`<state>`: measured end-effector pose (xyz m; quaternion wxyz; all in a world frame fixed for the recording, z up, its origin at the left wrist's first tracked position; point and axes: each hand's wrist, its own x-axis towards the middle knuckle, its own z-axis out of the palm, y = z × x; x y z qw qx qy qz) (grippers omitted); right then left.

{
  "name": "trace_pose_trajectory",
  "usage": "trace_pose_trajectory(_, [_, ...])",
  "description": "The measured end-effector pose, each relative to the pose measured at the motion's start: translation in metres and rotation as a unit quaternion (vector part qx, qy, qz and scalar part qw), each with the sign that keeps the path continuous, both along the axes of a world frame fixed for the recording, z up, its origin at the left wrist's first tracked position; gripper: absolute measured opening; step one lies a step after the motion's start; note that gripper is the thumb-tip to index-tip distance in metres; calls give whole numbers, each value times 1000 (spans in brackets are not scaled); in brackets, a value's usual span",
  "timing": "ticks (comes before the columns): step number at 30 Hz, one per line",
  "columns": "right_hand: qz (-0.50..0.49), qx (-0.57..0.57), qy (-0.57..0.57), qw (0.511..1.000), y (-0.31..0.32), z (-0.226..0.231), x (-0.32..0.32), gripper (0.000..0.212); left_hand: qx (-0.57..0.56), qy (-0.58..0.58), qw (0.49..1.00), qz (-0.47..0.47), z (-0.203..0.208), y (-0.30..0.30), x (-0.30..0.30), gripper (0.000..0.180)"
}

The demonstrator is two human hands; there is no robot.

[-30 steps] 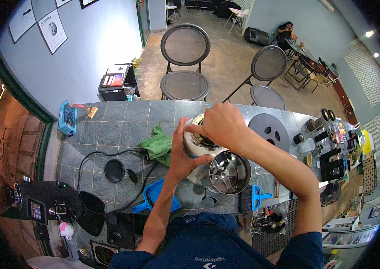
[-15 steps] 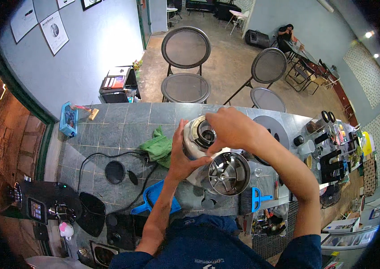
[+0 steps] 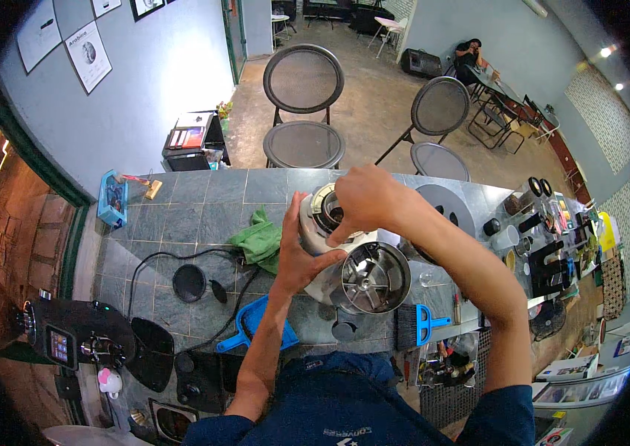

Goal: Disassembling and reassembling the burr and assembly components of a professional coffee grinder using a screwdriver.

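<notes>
I stand at the tiled counter (image 3: 203,193) of what looks like a café: mesh chairs (image 3: 303,80) at twelve o'clock, a table (image 3: 498,83) with someone seated at two, a cup (image 3: 506,238) at three, posters (image 3: 90,56) at ten.

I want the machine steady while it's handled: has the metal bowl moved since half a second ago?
Yes, slightly: judged against the blue-handled brush, the metal bowl sits a little higher in the picture. Whether it slid or tilted, I cannot tell.

Via my feed I log a grey tiled table (image 3: 181,223) bearing the cream machine (image 3: 315,238), green cloth (image 3: 257,241), blue dustpan (image 3: 250,321), brush (image 3: 422,325) and blue basket (image 3: 112,201).
</notes>
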<state>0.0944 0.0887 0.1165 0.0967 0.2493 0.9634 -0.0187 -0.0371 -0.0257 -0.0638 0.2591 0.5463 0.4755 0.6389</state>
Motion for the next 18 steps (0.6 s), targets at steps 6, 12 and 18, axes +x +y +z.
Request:
trace_pose_trajectory(6, [87,-7,9,996,15,-19,13,108,-27,43,998,37,-2,-1,-4,143])
trace_pose_trajectory(12, [-75,-71,-12,995,-14,16,17,128,-18,32,999,35,-2,0,-3,141])
trace_pose_trajectory(18, [46,-87,-54,994,17,-7,11,129,-14,24,1000,5,-4,1,-2,141])
